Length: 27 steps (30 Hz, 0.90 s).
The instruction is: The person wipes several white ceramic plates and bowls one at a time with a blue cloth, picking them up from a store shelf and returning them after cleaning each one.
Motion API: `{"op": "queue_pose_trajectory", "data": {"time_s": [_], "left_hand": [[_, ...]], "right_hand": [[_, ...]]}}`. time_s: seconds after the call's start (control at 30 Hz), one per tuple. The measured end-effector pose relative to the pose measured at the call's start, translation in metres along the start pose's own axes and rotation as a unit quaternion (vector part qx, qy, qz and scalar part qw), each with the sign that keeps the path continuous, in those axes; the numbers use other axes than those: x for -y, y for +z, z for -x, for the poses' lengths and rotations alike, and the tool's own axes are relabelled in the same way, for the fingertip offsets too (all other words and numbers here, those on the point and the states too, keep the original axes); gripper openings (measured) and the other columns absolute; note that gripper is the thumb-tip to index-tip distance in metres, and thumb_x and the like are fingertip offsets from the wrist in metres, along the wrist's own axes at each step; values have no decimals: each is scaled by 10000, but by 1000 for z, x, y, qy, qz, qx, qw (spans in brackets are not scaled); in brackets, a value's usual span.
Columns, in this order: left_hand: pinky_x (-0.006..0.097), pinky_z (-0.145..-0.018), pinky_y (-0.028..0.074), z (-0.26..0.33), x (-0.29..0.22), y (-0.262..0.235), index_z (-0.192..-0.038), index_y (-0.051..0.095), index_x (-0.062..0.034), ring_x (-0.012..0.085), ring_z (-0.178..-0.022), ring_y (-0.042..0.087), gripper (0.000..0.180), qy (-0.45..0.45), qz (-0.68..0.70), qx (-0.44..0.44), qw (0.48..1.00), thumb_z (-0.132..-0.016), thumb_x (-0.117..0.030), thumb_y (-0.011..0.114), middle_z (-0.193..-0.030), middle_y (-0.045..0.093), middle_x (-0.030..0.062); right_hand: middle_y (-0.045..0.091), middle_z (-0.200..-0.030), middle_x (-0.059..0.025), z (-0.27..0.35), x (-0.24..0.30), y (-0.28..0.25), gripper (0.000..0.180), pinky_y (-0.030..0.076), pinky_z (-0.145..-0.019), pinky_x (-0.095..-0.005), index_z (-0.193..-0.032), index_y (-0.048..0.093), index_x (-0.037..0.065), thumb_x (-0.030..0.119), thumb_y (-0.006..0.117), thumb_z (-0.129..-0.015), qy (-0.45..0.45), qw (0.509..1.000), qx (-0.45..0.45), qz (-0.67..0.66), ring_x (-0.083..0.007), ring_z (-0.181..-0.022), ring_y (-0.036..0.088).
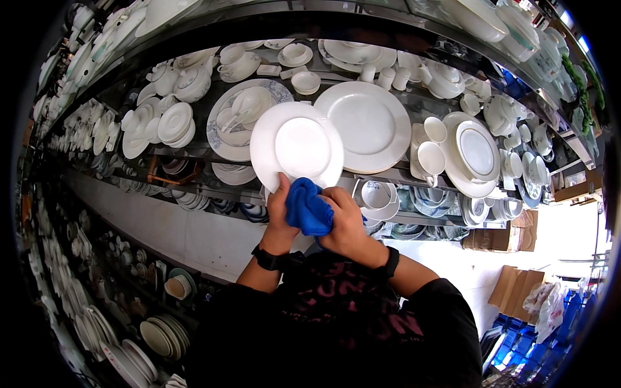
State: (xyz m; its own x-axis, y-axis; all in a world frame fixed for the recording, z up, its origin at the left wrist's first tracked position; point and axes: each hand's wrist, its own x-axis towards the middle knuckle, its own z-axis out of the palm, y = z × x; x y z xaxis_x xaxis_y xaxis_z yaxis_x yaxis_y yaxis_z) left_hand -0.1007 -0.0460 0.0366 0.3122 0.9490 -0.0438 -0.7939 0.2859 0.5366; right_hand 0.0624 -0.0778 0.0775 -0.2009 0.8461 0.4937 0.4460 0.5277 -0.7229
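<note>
A round white plate (299, 143) with a wide rim is held up over the shelf. My left hand (279, 212) grips its lower edge, thumb on the front face. In my right hand (346, 223) is a bunched blue cloth (309, 208), pressed against the plate's bottom rim, close beside the left hand. The right fingers are closed round the cloth and partly hidden by it. Behind the held plate, a larger white plate (367, 126) and a patterned plate (228, 139) with a bowl on it stand on the shelf.
A dark shelf holds teapots (446, 79), cups (431, 158), saucers (176, 123) and shakers (386, 76). An upper shelf edge (259, 27) runs above. More stacked plates (165, 337) are at lower left. Cardboard boxes (514, 291) and blue crates (527, 346) lie at lower right.
</note>
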Motion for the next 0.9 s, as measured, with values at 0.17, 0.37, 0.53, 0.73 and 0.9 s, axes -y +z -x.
{"op": "queue_pose_trajectory", "data": {"time_s": [0.17,0.37,0.53,0.73,0.9], "left_hand": [[471,-1093,327,6,4,14,-1456,246,-51,286,-1299,416,539,35,-5,-15,999,-992,-223,460,-1412,415,130],[500,-1084,325,28,26,0,-1407,352,-56,304,-1285,435,499,-64,-44,-15,997,-939,-93,522,-1387,454,119],[462,-1066,358,31,12,2,-1418,338,-32,291,-1275,448,548,-19,-100,-1,995,-920,-70,566,-1389,458,130],[343,-1027,378,35,-5,8,-1365,421,17,252,-1218,507,472,17,-400,107,910,-953,-164,562,-1337,517,139],[535,-1066,308,14,-31,58,-1297,579,-147,367,-1349,363,598,141,-762,309,551,-709,-79,658,-1440,426,156]], "right_hand": [[577,-941,-185,-25,-35,-17,372,482,-727,-427,-963,630,21,-24,644,-593,23,997,-73,22,-392,-858,565],[553,-931,-187,-45,-1,-29,405,483,-744,-421,-941,592,-29,-17,661,-542,-39,993,-68,85,-399,-865,548],[610,-1011,-174,-58,-39,-37,365,491,-770,-416,-1066,635,56,-36,634,-713,69,984,-154,58,-370,-908,601],[604,-1192,-160,-10,-81,-23,381,495,-913,-428,-1222,551,31,102,598,-850,450,737,-122,-490,-302,-1031,614],[569,-1250,-172,17,-73,-10,510,471,-967,-432,-1311,477,21,387,379,-969,466,517,-114,-709,-314,-1094,580]]}}
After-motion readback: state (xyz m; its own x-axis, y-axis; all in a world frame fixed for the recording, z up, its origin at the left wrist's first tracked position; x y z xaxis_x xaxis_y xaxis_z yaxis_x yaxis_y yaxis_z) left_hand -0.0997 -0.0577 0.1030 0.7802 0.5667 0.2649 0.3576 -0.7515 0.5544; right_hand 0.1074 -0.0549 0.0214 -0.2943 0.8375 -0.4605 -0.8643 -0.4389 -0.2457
